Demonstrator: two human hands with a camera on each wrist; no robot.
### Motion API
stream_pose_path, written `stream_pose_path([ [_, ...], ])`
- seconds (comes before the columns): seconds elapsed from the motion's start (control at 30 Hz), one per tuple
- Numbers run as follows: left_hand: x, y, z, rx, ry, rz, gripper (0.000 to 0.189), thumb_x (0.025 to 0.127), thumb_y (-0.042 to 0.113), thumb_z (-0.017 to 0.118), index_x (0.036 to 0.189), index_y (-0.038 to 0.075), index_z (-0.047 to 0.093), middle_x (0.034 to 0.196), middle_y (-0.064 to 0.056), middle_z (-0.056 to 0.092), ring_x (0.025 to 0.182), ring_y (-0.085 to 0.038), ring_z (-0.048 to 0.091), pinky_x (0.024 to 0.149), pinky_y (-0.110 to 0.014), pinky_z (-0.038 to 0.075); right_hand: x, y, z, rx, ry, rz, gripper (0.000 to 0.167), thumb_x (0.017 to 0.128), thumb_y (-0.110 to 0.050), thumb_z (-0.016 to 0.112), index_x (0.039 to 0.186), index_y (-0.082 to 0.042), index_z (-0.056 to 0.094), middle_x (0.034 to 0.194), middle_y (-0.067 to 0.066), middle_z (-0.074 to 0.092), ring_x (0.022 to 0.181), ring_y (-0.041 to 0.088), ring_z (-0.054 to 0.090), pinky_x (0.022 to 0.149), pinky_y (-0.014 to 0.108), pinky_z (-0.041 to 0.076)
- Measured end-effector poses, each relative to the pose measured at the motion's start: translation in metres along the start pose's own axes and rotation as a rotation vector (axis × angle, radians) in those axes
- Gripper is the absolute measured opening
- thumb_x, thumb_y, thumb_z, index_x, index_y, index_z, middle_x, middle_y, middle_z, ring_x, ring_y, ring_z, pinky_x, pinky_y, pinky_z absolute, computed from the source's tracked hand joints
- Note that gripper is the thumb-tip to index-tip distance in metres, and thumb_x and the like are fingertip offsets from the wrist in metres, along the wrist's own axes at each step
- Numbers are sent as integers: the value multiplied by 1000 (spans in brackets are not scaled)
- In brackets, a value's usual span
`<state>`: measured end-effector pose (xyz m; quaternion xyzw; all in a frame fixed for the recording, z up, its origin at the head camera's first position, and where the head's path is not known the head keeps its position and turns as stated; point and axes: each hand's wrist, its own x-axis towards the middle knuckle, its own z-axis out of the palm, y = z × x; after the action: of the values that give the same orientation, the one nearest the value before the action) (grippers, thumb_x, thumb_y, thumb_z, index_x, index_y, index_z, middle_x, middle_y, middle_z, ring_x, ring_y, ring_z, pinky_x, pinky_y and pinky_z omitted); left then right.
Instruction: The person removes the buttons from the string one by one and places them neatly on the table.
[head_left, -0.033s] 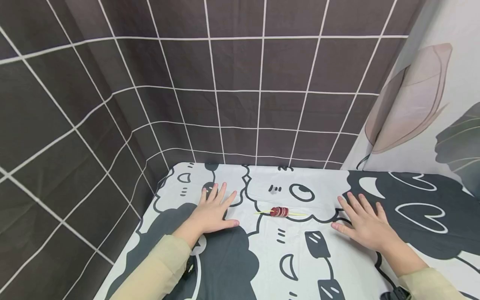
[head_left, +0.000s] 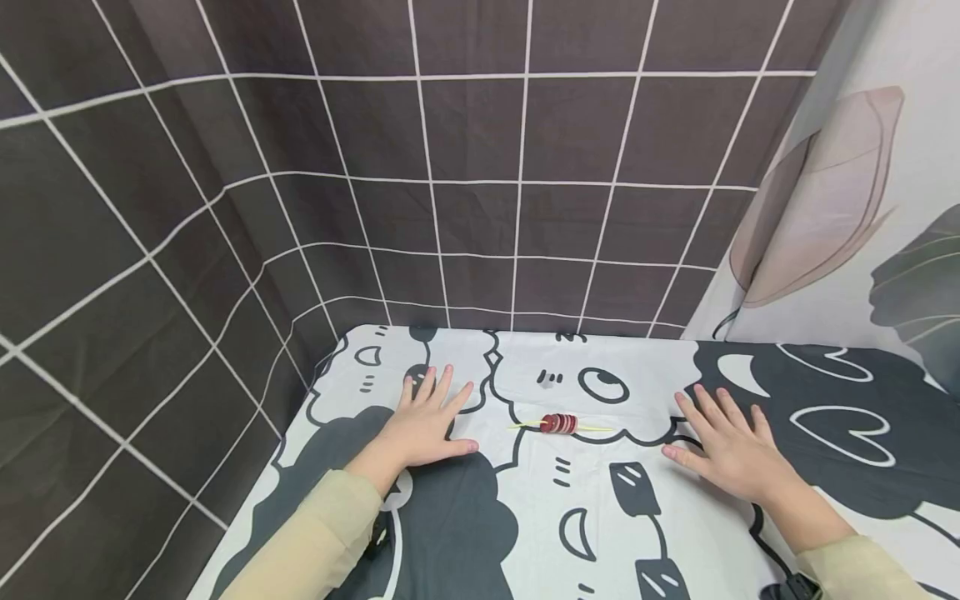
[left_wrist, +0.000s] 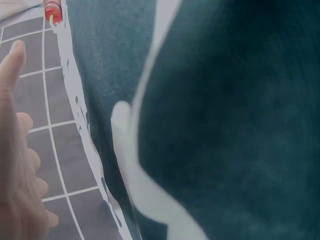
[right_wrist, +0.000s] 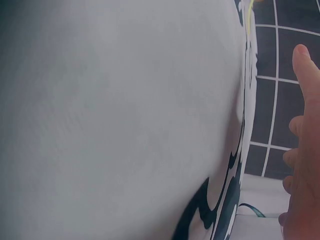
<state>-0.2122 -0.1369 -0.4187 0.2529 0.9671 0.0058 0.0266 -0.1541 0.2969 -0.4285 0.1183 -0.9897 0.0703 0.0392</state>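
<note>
A small dark red cylinder with pale bands [head_left: 558,424] lies on the printed cloth, a thin yellow strand sticking out of each end. It shows as a red end [left_wrist: 53,11] at the top of the left wrist view. To its left, my left hand [head_left: 429,425] is held palm down over a dark patch, fingers spread. My right hand [head_left: 731,446] is to its right, also palm down with fingers apart. Neither hand holds anything, and both are apart from the red cylinder.
Black-and-white cartoon cloth [head_left: 555,533] covers the surface. A dark cloth with white grid lines [head_left: 480,217] hangs behind and along the left. At the right hangs a pale leaf-patterned curtain [head_left: 900,125]. A black cable [head_left: 765,546] runs beneath my right forearm.
</note>
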Motion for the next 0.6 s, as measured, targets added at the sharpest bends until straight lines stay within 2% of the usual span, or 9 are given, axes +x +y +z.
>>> stream_pose_path([
  [0.2, -2, 0, -1, 10, 6, 5, 89, 81, 74, 42, 151, 25, 16, 156, -15, 2, 140, -38, 2, 106, -60, 1, 0, -2, 0, 12, -2, -9, 88, 86, -65, 47, 148, -7, 22, 149, 27, 18, 134, 50, 10, 97, 71, 0],
  [0.6, -1, 1, -2, -2, -5, -4, 90, 81, 74, 43, 151, 25, 16, 156, -15, 3, 141, -37, 2, 106, -61, 2, -1, -2, 0, 18, -7, -19, 88, 87, -64, 47, 147, -5, 23, 149, 27, 17, 135, 49, 9, 98, 70, 2],
])
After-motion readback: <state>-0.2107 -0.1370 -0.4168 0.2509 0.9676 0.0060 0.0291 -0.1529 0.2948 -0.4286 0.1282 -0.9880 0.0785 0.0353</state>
